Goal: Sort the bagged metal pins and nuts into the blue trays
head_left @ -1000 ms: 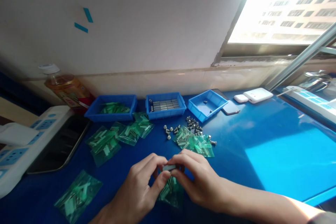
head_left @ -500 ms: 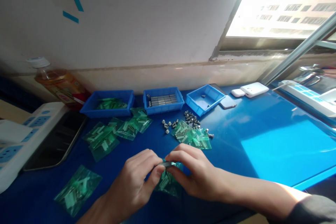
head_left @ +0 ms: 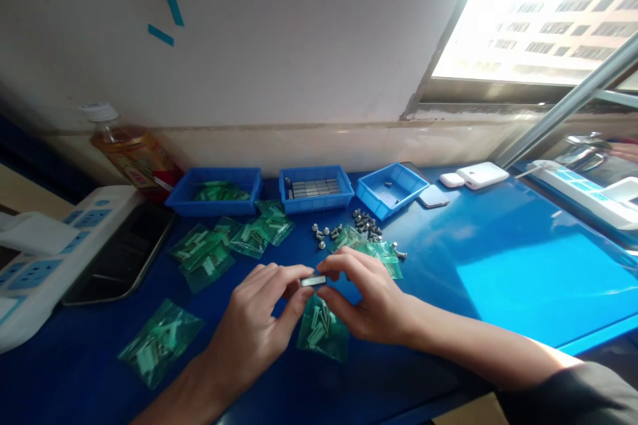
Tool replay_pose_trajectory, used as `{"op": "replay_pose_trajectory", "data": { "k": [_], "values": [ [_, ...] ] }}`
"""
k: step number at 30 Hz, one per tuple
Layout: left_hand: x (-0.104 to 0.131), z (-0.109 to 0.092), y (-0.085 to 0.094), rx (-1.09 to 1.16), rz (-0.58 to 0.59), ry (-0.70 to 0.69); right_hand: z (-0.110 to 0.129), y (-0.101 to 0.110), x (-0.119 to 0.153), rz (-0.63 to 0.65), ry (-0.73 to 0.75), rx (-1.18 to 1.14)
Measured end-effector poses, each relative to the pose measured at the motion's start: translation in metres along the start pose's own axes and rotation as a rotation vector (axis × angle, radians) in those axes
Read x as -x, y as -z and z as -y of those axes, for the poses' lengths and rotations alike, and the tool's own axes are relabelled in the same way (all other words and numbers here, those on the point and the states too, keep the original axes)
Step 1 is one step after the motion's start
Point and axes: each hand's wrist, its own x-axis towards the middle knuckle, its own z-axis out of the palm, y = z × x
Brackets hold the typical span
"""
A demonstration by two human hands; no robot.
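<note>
Left hand (head_left: 259, 309) and right hand (head_left: 376, 295), almost closed, pinch the metal block (head_left: 313, 281) at its ends, long axis nine-to-three o'clock.

Head-height view, forward and down, close

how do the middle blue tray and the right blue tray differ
The middle tray holds neat rows of metal bars; the right tray holds just a few small parts. The middle tray sits roughly in line with the wall, while the right tray is turned at an angle to it. Both are blue, open-topped and on the table.
</note>
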Motion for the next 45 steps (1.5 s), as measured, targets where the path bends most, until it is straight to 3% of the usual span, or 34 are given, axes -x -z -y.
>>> {"op": "replay_pose_trajectory", "data": {
  "k": [4, 8, 11, 14, 18, 24, 36, 45],
  "values": [
    [-0.004, 0.006, 0.005, 0.01, -0.056, 0.211, -0.01, 0.007, -0.042, 0.044, 0.044, -0.011],
    [-0.008, 0.017, 0.009, 0.002, -0.01, 0.404, -0.05, 0.016, -0.116, 0.139, -0.19, 0.208],
    [-0.008, 0.025, 0.007, -0.027, 0.04, 0.415, -0.089, 0.007, -0.163, 0.34, -0.287, 0.444],
    [-0.006, 0.028, 0.004, -0.065, 0.073, 0.374, -0.115, -0.01, -0.184, 0.517, -0.333, 0.54],
    [-0.003, 0.03, 0.003, -0.071, 0.103, 0.351, -0.122, -0.027, -0.184, 0.557, -0.345, 0.567],
    [-0.002, 0.033, 0.001, -0.081, 0.116, 0.348, -0.115, -0.032, -0.18, 0.594, -0.345, 0.646],
    [0.001, 0.029, -0.001, -0.064, 0.197, 0.332, -0.113, -0.034, -0.177, 0.552, -0.291, 0.665],
    [-0.001, 0.03, -0.002, -0.026, 0.231, 0.299, -0.114, -0.038, -0.167, 0.424, -0.218, 0.577]
  ]
}}
